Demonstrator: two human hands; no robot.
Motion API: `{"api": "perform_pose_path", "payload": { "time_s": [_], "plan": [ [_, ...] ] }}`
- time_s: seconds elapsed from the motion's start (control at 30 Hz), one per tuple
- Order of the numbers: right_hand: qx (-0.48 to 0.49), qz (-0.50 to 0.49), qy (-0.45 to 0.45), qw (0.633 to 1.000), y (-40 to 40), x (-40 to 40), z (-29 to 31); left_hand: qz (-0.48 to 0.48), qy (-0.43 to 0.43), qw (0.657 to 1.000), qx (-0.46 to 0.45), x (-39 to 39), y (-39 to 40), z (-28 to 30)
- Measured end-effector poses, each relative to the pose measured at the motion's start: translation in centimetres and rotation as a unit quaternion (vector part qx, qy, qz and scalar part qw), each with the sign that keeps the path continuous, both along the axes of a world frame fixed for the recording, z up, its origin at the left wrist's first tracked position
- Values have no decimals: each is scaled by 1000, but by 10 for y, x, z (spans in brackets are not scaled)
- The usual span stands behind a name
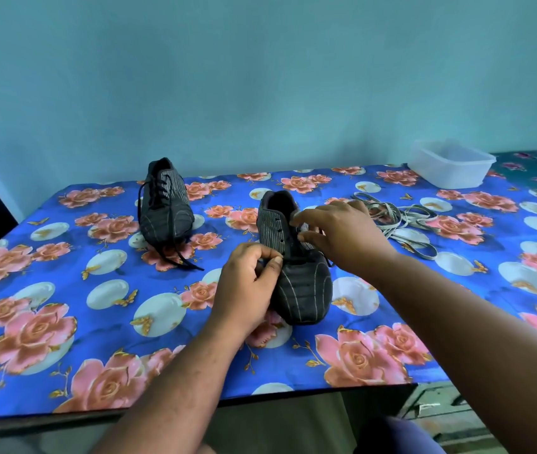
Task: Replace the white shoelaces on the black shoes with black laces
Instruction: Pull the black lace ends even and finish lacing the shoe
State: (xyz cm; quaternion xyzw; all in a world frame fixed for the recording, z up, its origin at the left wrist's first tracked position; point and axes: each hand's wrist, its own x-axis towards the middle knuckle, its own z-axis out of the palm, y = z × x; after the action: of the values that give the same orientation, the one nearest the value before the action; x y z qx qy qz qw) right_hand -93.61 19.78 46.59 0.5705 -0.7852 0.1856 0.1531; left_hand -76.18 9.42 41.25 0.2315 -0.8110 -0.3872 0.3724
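Head view, near shoe (pixel 296 273): we have it at the table's (pixel 64 322) middle, toe toward us, black lace (pixel 293 253) only partly threaded.
Left hand (pixel 247 286): pinches the lace end beside the eyelets.
Right hand (pixel 336 234): fingers curled at the tongue; what they grip we cannot tell.
Handling: the lace seems soft and limp, so we hold it near its stiff tip.
Far shoe (pixel 165 204): already black-laced.
White laces (pixel 398 221): heaped at right.

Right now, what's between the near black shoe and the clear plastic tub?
The head view shows the pile of white laces between shoe and tub.
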Motion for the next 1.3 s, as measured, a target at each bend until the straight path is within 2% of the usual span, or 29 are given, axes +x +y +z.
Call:
{"api": "perform_pose_path", "payload": {
  "time_s": [0.17,0.33,0.47,0.53,0.6,0.7,0.8,0.87,0.93,1.0,1.07,1.13,1.3],
  "plan": [
    [8,22,121,992,1,-9,1,10,11,1000,-19,0,-2,-2],
    [-63,-25,124,990,-2,-18,15,-21,9,999,-49,2,-4,-2],
    [-71,-56,129,987,-7,-12,23,-22,2,999,-40,1,-6,-5],
    [-57,-60,86,993,-9,-2,23,-30,-2,999,-40,0,-6,-5],
    [-35,-83,-7,996,-5,2,21,-47,-1,998,-36,-1,-6,-6],
    [-26,-138,-136,981,14,4,15,-57,-14,998,-27,-3,-3,3],
    [64,-196,-223,953,31,8,6,-30,-83,991,-100,-10,-5,18],
    [121,-203,-303,923,33,11,0,9,-169,968,-184,-18,-4,34],
    [148,-202,-339,907,32,15,-2,51,-233,938,-252,-29,1,47],
    [127,-196,-384,893,29,20,-1,74,-263,923,-272,-38,3,55],
    [49,-203,-476,854,25,21,-4,88,-286,911,-283,-46,3,58],
    [-5,-209,-521,828,21,19,-8,108,-299,901,-296,-52,2,57],
    [-83,-193,-517,830,22,20,-7,129,-278,913,-269,-54,3,64]
  ]
}}
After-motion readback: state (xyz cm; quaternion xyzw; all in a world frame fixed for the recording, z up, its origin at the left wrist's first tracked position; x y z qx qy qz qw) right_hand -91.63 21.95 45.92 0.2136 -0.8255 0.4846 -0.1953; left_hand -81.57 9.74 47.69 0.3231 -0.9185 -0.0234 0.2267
